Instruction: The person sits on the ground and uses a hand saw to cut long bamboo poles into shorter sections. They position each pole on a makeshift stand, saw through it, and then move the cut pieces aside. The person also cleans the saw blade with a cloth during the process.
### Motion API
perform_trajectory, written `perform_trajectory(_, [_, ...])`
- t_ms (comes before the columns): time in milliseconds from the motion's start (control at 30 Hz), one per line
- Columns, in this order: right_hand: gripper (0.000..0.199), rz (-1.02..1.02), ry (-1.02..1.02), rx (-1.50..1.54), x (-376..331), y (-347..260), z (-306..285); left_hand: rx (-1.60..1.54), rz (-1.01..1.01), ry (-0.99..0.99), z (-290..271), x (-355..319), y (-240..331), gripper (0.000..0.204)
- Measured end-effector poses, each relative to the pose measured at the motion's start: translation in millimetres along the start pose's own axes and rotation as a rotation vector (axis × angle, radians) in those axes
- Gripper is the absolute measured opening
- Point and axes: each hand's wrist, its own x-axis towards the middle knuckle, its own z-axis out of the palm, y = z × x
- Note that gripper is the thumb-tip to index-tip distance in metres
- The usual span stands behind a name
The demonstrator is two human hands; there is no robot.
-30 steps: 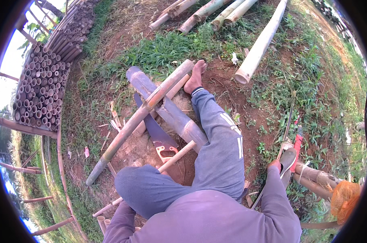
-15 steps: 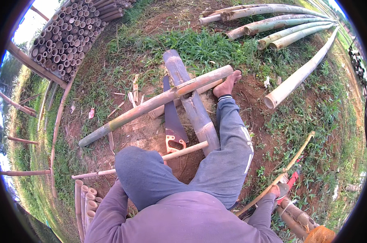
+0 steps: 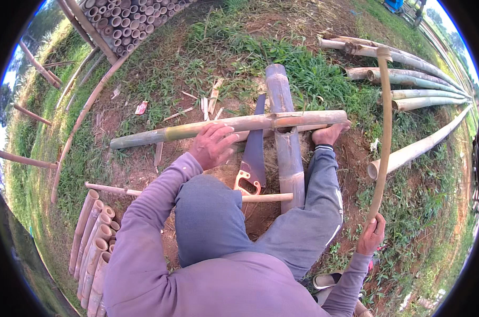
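The right hand (image 3: 371, 235) grips a curved tan strip (image 3: 386, 127), left hand (image 3: 214, 146) spread by mottled bamboo pole (image 3: 168, 132).

bamboo pole (image 3: 168, 132): brown, greenish left end, lying crosswise | bamboo strip (image 3: 386, 124): tan, held, right of pole

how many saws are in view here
1: a saw, partly under the long bamboo pole and just left of the thick bamboo log. Others could be hidden.
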Motion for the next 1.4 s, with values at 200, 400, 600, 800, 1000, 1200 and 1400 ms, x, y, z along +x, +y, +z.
perform_trajectory(200, [0.012, -0.476, -0.747, 0.107, 37.0, -150.1, 152.9, 0.016, 0.340, 0.099, 5.5, 61.7, 25.9, 0.072])
perform_trajectory(400, [0.047, -0.995, -0.703, -0.282, 37.5, -218.2, 256.1, 0.100, 0.009, 0.002, 33.0, -23.7, -51.4, 0.062])
perform_trajectory(600, [0.070, -1.107, -0.687, -0.352, 58.5, -188.8, 329.6, 0.150, -0.317, -0.103, 7.7, -109.0, -139.8, 0.074])
perform_trajectory(800, [0.066, -1.080, -0.723, -0.354, 72.9, -189.7, 398.0, 0.183, -0.606, -0.191, -5.4, -172.4, -192.6, 0.063])
perform_trajectory(1000, [0.065, -1.099, -0.801, -0.320, 60.7, -204.7, 438.7, 0.124, -0.817, -0.270, -10.9, -209.4, -218.6, 0.054])
perform_trajectory(1200, [0.065, -1.057, -0.847, -0.292, 42.6, -221.0, 473.4, 0.100, -0.955, -0.280, -24.6, -230.3, -231.6, 0.054])
perform_trajectory(1400, [0.059, -1.008, -0.832, -0.250, 27.6, -228.6, 494.0, 0.110, -0.971, -0.308, -22.9, -249.2, -246.7, 0.055])
